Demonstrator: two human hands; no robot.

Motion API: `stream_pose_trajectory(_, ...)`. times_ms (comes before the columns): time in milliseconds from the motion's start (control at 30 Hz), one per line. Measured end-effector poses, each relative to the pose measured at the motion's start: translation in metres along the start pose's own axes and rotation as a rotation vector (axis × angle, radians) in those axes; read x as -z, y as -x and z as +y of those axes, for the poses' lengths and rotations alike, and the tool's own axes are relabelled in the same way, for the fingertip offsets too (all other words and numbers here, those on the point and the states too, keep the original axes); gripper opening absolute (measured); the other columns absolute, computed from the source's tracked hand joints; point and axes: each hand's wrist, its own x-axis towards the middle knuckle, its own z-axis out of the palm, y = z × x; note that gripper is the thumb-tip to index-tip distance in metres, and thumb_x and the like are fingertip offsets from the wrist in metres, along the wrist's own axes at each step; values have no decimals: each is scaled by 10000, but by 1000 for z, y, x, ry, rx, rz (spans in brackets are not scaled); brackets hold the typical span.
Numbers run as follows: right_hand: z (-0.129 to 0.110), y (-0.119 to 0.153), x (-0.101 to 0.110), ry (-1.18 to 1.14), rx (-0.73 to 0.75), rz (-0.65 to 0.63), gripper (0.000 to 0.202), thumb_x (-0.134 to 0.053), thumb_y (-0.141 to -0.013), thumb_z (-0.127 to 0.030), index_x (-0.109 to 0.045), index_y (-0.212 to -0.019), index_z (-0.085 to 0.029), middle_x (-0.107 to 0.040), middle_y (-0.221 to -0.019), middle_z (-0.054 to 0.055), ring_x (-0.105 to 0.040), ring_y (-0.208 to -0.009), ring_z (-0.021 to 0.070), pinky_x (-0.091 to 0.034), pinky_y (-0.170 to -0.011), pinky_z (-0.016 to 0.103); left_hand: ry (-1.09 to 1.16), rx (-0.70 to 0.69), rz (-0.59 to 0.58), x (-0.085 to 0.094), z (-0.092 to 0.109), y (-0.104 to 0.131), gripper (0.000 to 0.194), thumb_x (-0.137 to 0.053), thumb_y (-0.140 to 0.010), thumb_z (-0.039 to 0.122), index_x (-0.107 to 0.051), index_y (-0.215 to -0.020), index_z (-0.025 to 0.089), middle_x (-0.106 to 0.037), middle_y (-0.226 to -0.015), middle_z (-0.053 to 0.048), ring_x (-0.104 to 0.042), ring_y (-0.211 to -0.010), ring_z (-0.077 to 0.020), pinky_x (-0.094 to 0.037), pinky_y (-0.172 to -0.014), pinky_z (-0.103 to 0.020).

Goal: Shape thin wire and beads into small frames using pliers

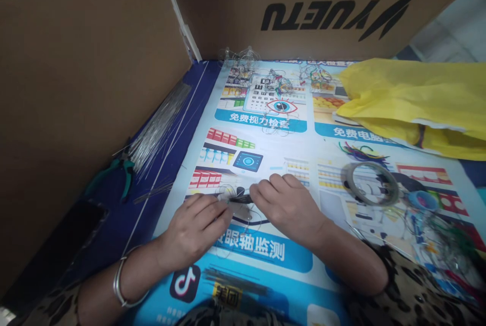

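I view green-handled pliers (129, 176) at left, beside a sheaf of thin, straight wires (161, 126). The left hand (199, 226) curls at one end of a dark strip (242, 198); whether it grips, I cannot tell. The strip lies between both hands, above the printed sheet (281, 156). The right hand (286, 207) pinches its other end. Farther right rests a tape roll (350, 180).

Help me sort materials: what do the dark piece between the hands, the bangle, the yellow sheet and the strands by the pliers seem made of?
Dark piece: perhaps plastic or metal; blur hides its finish.
Bangle: likely polished metal; silvery, with bright highlights.
Yellow sheet: matte fabric or plastic; soft folds fit either.
Strands: probably glossy metal wire; silvery, thin and straight.
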Motion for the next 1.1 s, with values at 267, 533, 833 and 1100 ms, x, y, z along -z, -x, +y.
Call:
stream_pose_trajectory(267,-1,-1,-2,6,-6,-30,125,-469,-872,-159,-590,-841,-164,-505,-707,27,-375,-707,177,-214,-618,335,10,-9,-9,1,0,1,210,-511,-841,96,-579,-1038,125,-632,-968,-74,-537,-889,-209,-444,-736,-356)
stream_pose_trajectory(533,0,-2,-1,11,-13,-56,112,-482,-862,-156,-592,-845,-164,-518,-707,29,-383,-703,178,-216,-610,336,-10,-31,2,0,-1,1,210,-525,-832,96,-579,-1033,118,-627,-958,-75,-529,-896,-208,-462,-751,-360)
stream_pose_trajectory(833,1,-2,-2,9,-4,-74,119,-483,-865,-162,-601,-853,-166,-519,-709,27,-392,-709,184,-222,-607,337,-9,-35,7,0,-1,0,204,-523,-836,110,-590,-1027,137,-632,-941,-67,-535,-887,-195,-465,-750,-347)
stream_pose_trajectory(1100,4,3,1,40,-36,-36,192,-422,-905,-177,-608,-955,-165,-549,-768,37,-393,-748,178,-257,-664,339,48,54,53,0,-3,-6,211,-551,-807,75,-591,-995,164,-642,-892,-36,-557,-840,-162,-474,-750,-321)
